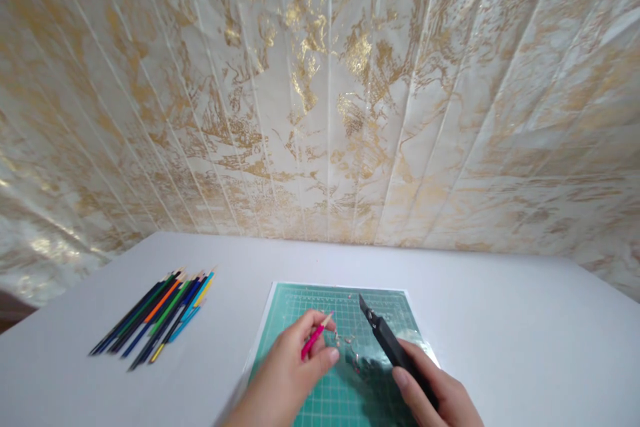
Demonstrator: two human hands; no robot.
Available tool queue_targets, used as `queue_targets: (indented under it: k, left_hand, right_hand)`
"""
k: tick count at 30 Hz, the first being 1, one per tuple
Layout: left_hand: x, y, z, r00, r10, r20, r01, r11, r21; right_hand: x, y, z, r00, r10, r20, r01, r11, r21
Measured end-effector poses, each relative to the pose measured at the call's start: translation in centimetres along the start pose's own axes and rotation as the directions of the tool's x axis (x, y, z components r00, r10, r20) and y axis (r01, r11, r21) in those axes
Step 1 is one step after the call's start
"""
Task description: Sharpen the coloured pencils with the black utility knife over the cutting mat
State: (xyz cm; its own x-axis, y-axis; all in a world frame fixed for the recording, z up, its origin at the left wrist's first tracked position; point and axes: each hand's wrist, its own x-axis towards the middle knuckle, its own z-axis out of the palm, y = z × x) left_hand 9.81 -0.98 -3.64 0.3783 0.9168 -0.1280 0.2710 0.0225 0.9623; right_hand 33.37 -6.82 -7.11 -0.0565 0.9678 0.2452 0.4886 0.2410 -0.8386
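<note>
My left hand (290,373) pinches a pink pencil (315,337), its sharpened tip pointing up and to the right. In my right hand (435,393) is a black utility knife (387,340), the blade end aimed up-left, a short gap away from the pencil tip. Both hands hover over a green cutting mat (320,300) at the table's near edge. Small pale shavings (347,343) lie on the mat between the hands.
A row of several coloured pencils (157,317) lies on the white table (500,320) to the left of the mat. A gold-and-white marbled wall (320,93) rises behind the table's far edge.
</note>
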Motion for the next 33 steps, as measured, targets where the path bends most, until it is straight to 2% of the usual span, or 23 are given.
queue_targets:
  k: [2,3,5,7,9,13,18,23,29,33]
  left_hand:
    - [0.7,0.8,-0.9,0.997,0.008,-0.078,0.008,0.979,0.206]
    - [1.3,1.2,-1.3,0.994,0.025,-0.107,0.015,0.934,0.356]
    - [2.8,1.9,-1.9,0.99,0.068,-0.127,-0.002,0.889,0.458]
    - [4.7,2.5,-2.4,0.98,0.116,-0.161,-0.009,0.838,0.545]
    - [6.7,2.9,-2.7,0.976,0.134,-0.17,0.003,0.776,0.631]
    - [9.4,3.4,-2.7,0.99,0.104,-0.093,0.005,0.641,0.768]
    - [10.3,3.7,-2.4,0.999,0.037,-0.017,-0.004,0.505,0.863]
    - [10.4,3.6,-2.3,1.0,0.001,0.004,-0.004,0.429,0.903]
    - [10.6,3.5,-1.6,1.0,-0.017,0.002,0.005,0.412,0.911]
    - [8.9,4.5,-1.3,1.0,0.001,0.003,-0.003,0.452,0.892]
  right_hand:
    - [0.1,-0.2,0.2,0.996,0.069,-0.056,-0.064,0.995,0.072]
    - [0.0,-0.3,0.5,0.988,0.127,-0.093,-0.115,0.986,0.119]
    - [-0.1,-0.3,1.1,0.961,0.26,-0.096,-0.23,0.942,0.243]
    - [-0.2,-0.1,1.7,0.939,0.34,-0.052,-0.308,0.9,0.309]
    - [-0.2,0.1,2.0,0.931,0.366,-0.018,-0.346,0.894,0.285]
    - [-0.1,0.4,1.9,0.933,0.359,0.015,-0.355,0.917,0.18]
    - [-0.2,0.1,1.9,0.95,0.308,0.043,-0.311,0.938,0.151]
    - [-0.1,-0.6,1.9,0.945,0.313,0.093,-0.326,0.923,0.206]
    - [0.1,-1.0,1.6,0.956,0.274,0.103,-0.291,0.929,0.227]
    - [0.4,-1.1,1.5,0.953,0.28,0.118,-0.301,0.92,0.25]
